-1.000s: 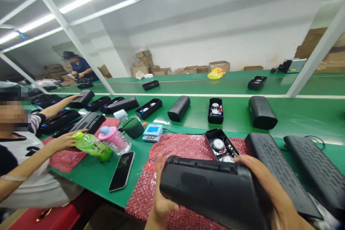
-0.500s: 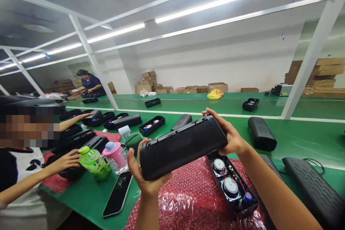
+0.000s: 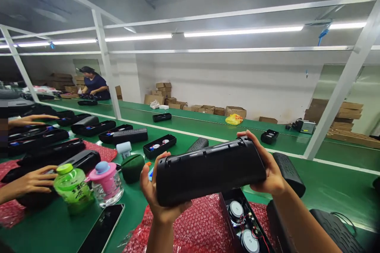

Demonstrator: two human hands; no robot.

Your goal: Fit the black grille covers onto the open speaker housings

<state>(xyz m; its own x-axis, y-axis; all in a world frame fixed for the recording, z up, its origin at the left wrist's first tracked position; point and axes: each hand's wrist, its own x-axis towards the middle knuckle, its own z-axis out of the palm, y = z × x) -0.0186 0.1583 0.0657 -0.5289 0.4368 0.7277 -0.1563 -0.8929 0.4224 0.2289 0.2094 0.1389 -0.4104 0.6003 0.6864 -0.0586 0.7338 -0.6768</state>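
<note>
A long black speaker casing (image 3: 209, 170) is held up in the middle of the head view, its slotted edge on top. My left hand (image 3: 163, 193) grips its left end, and my right hand (image 3: 268, 170) is wrapped round the right end. Below it, an opened black housing (image 3: 246, 225) with two round white speaker drivers and thin wires lies beside red bubble wrap (image 3: 202, 221). The casing's underside is hidden from view.
A phone (image 3: 102, 229), a green bottle (image 3: 73, 187) and a pink-lidded jar (image 3: 106, 184) stand at the left. A co-worker's hand (image 3: 32, 182) is beyond them. Several black housings lie on the green table (image 3: 208, 129). Another person (image 3: 94, 84) works far back.
The view has levelled and shifted. The held casing sits slightly lower and further right in the picture, still in both hands. The co-worker's head has mostly left the frame at the left.
</note>
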